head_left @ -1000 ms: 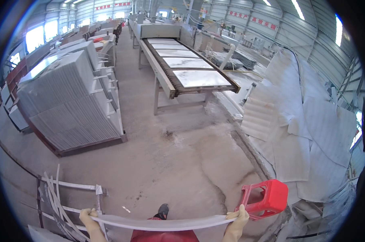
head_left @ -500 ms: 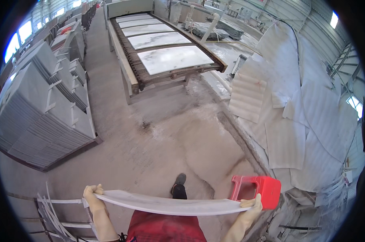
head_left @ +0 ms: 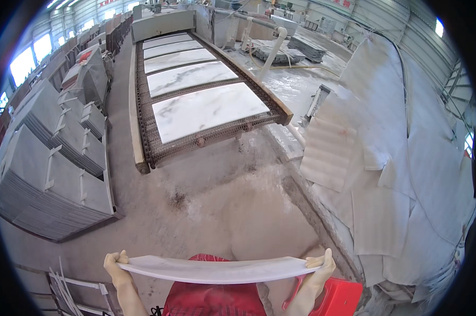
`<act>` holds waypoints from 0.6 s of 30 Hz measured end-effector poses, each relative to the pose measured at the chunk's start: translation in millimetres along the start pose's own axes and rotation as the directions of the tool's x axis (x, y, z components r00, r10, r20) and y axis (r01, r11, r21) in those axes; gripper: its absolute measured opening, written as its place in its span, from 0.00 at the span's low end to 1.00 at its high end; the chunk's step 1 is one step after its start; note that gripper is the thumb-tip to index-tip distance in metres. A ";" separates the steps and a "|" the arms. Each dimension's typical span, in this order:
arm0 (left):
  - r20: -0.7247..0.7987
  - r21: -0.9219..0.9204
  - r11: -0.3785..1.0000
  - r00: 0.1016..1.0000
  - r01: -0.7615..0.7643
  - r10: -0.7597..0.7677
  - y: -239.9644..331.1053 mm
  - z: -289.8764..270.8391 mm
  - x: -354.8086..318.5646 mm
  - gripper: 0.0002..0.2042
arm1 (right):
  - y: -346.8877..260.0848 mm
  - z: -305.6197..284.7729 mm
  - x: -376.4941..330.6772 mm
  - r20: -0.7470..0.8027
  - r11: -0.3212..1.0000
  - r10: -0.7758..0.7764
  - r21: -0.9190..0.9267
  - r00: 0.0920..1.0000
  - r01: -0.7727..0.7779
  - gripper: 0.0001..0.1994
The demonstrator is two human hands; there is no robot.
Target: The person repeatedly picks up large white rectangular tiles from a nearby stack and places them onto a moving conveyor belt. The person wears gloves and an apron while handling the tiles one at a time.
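A thin white stone slab (head_left: 211,272) is held crosswise in front of my red apron (head_left: 214,300), its upper long edge toward the camera. My left hand (head_left: 116,261), in a pale glove, is closed on the slab's left end. The right end is gripped by my right hand (head_left: 321,263), gloved the same way, fingers bent around the edge. Ahead, several white slabs with grey veins lie in a row on a conveyor (head_left: 139,150); the nearest slab (head_left: 209,111) rests close to its front end.
Stacked grey slabs (head_left: 53,184) stand along the left. A red plastic stool (head_left: 343,297) is beside my right forearm. White foam sheets (head_left: 380,210) cover the right side, next to a groove in the floor. A metal rack (head_left: 80,284) stands at lower left.
The conveyor now appears nearer and lower in view, and the stool has slid toward the bottom edge. My foot is no longer visible. Both hands still hold the slab.
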State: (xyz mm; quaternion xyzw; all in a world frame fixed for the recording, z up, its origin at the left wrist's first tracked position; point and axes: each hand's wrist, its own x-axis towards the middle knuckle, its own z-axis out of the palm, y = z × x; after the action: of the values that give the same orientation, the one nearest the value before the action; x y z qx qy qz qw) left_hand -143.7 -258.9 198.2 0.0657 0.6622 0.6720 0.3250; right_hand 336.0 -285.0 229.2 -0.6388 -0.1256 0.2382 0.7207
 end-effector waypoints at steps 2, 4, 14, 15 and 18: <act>0.009 0.001 1.000 1.000 -0.008 0.008 -5.2 25.2 5.1 0.05 | -0.2 20.8 28.4 -0.002 1.000 -0.015 -0.024 1.000 0.015 0.26; 0.005 0.017 1.000 1.000 -0.014 0.014 -11.4 52.6 10.2 0.05 | 4.7 40.1 56.4 -0.006 0.999 -0.014 -0.052 1.000 0.014 0.27; -0.087 -0.014 0.999 0.995 0.046 -0.047 -40.5 210.2 38.6 0.05 | 23.0 158.8 204.1 0.052 0.983 0.017 -0.185 0.999 -0.007 0.26; -0.083 -0.024 0.999 0.996 0.035 -0.037 -39.0 226.5 40.5 0.05 | 20.6 172.9 218.4 0.065 0.980 0.020 -0.198 0.998 -0.007 0.26; -0.110 -0.075 0.995 0.991 0.071 -0.079 -33.4 263.9 44.3 0.05 | 17.5 213.0 259.7 0.134 0.984 -0.003 -0.177 0.991 0.026 0.26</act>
State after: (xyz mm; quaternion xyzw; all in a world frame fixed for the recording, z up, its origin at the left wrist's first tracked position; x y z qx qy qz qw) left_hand -29.6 -15.1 182.1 -0.0087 0.6572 0.6850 0.3142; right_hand 451.5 30.4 212.4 -0.6827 -0.1988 0.2626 0.6523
